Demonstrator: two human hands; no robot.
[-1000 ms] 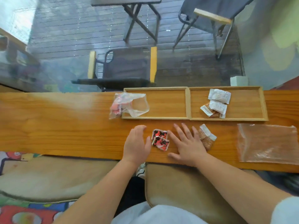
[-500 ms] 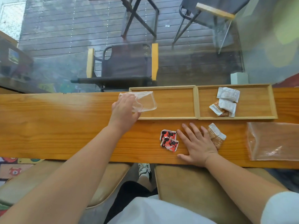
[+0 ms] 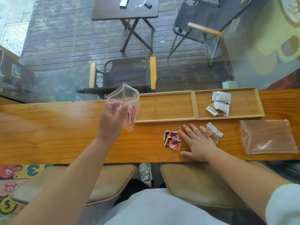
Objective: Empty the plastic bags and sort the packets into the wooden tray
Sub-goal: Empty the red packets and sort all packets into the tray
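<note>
The person's left hand (image 3: 112, 117) has its fingers closed around a clear, crinkled zip-top plastic bag (image 3: 128, 104), holding it up off the long honey-coloured wooden counter (image 3: 48, 132) just left of the shallow two-compartment wooden tray (image 3: 195, 104); red packets show through the film near the bag's lower end, so I would say the emptying of this bag is the step in hand. The right hand (image 3: 197, 142) lies flat and open on the counter, gripping nothing. Beside its fingers on one side lie two small red-and-black foil packets (image 3: 172, 140), overlapping; on the other, two tan-and-white packets (image 3: 214, 133), partly under the fingertips. The tray's left compartment is bare; its right one holds two white packets (image 3: 221, 101) and at least one tan packet tucked beneath them. A second clear plastic bag (image 3: 267, 137), flat and seemingly empty, lies at the counter's right end. Next, I judge, the held bag needs tipping mouth-down so the red packets drop out, then like must go with like in the tray. How many remain inside I cannot count.
</note>
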